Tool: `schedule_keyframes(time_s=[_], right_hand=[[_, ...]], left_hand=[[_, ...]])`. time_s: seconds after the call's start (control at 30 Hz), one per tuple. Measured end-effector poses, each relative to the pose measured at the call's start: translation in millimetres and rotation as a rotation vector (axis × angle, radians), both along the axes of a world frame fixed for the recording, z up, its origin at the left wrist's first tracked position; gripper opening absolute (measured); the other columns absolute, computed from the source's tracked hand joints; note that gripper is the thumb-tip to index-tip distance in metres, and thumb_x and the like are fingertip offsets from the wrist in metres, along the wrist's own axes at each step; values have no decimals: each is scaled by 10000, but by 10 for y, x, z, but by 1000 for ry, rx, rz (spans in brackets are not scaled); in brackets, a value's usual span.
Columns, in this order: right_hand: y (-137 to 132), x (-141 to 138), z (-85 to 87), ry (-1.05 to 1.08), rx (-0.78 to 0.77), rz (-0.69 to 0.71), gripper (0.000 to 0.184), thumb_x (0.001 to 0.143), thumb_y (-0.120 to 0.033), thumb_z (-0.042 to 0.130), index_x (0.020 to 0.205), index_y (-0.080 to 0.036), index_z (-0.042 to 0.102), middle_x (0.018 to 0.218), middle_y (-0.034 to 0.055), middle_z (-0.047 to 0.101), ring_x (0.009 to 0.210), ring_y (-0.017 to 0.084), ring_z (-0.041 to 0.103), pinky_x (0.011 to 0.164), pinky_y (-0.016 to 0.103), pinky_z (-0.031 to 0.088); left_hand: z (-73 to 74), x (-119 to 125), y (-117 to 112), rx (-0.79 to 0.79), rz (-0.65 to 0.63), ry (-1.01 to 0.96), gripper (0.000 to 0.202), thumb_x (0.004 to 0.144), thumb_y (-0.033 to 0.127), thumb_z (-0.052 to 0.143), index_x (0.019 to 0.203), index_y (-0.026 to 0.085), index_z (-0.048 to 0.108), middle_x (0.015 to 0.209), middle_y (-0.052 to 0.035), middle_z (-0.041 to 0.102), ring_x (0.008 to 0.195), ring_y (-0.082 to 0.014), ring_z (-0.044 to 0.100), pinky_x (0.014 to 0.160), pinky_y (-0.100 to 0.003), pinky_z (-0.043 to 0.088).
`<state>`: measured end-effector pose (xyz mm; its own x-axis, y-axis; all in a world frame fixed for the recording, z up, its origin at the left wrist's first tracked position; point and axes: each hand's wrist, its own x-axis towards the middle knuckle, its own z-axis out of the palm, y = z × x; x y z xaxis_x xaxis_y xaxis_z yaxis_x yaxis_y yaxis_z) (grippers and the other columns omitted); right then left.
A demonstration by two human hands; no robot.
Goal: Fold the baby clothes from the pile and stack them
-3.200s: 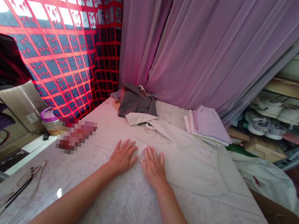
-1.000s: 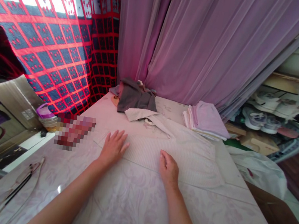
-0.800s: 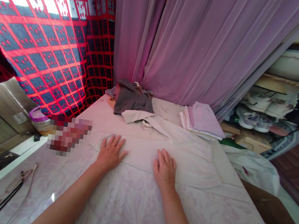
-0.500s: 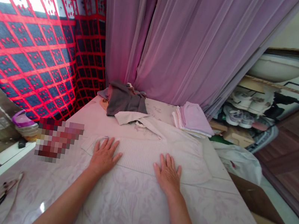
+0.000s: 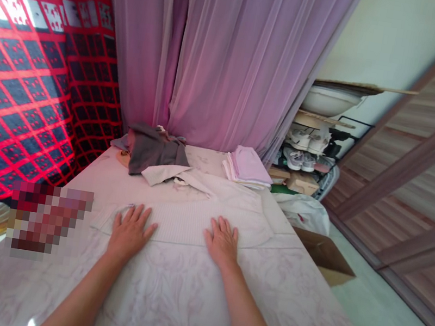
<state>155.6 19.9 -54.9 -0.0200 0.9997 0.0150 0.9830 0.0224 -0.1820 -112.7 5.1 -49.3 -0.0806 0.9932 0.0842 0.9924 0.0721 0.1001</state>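
A white ribbed garment (image 5: 187, 219) lies spread flat on a table covered with a pale floral cloth (image 5: 179, 300). My left hand (image 5: 130, 229) rests palm down on the garment's near left edge, fingers stretched out. Palm down too, my right hand (image 5: 222, 242) lies on the near edge further right, fingers apart. Neither hand holds anything. The garment's collar end (image 5: 174, 175) points away from me.
A crumpled grey garment (image 5: 153, 150) lies at the table's far end, a stack of folded pale cloths (image 5: 246, 166) to its right. Purple curtains (image 5: 226, 54) hang behind. A cardboard box (image 5: 325, 252) and shoe shelves (image 5: 306, 149) stand right of the table.
My hands have slid apart along the garment's near edge, from side by side to spread wide. My head has turned to the right, bringing in the wooden wall.
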Motion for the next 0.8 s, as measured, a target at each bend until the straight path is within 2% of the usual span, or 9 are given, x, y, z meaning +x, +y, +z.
schedule_keyframes(time_s=[0.43,0.8], right_hand=[[-13,11,-87,42,107,8,498,925,-422,326,1363,-229,464,1475,89,386,1365,248,275,1102,502,117],[-11,33,-71,87,123,23,477,915,-404,371,1340,-224,490,1460,93,409,1356,263,298,1096,522,137]], left_hand=[[1,11,-20,2,8,41,571,917,499,338,1407,213,402,1505,-87,351,1382,-294,285,1100,-534,193],[-36,-18,10,3,14,37,572,908,497,348,1409,228,405,1504,-87,353,1379,-300,294,1092,-540,207]])
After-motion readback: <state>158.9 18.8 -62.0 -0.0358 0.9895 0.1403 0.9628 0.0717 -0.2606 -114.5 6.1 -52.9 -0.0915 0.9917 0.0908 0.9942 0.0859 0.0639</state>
